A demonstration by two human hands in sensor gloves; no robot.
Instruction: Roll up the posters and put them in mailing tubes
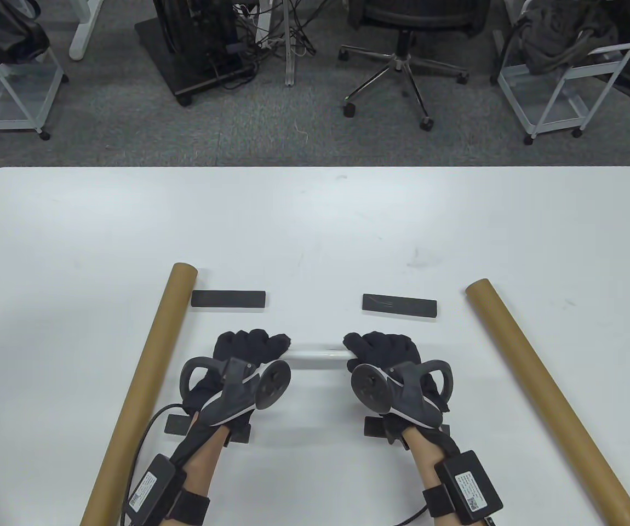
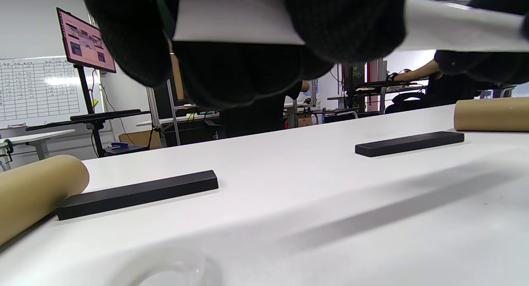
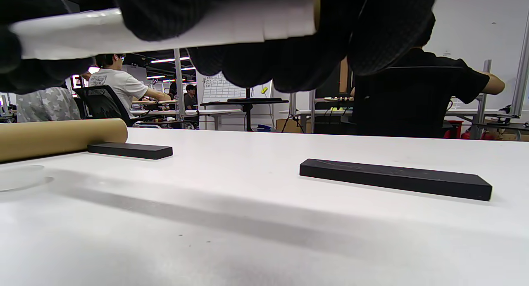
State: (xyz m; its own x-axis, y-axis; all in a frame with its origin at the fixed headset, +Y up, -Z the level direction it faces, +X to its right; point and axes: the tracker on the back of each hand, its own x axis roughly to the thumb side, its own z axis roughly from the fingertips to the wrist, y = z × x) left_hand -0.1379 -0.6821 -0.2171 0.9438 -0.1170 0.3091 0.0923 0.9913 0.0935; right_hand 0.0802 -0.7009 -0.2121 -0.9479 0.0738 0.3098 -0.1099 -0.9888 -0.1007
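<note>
A white poster rolled into a narrow tube (image 1: 318,356) is held between both hands just above the table. My left hand (image 1: 249,348) grips its left end, fingers curled over the roll (image 2: 235,21). My right hand (image 1: 381,346) grips its right end (image 3: 248,23), and the shadow on the table below shows the roll is lifted. One brown mailing tube (image 1: 142,386) lies on the left, slanting from near-left to far; its end shows in the left wrist view (image 2: 37,191). A second brown mailing tube (image 1: 545,397) lies on the right.
Two black flat bars (image 1: 228,299) (image 1: 400,304) lie beyond the hands, and two more black bars (image 1: 175,424) (image 1: 375,426) sit partly under the wrists. The white table (image 1: 315,230) stretches bare past them. Office chair and carts stand on the floor beyond.
</note>
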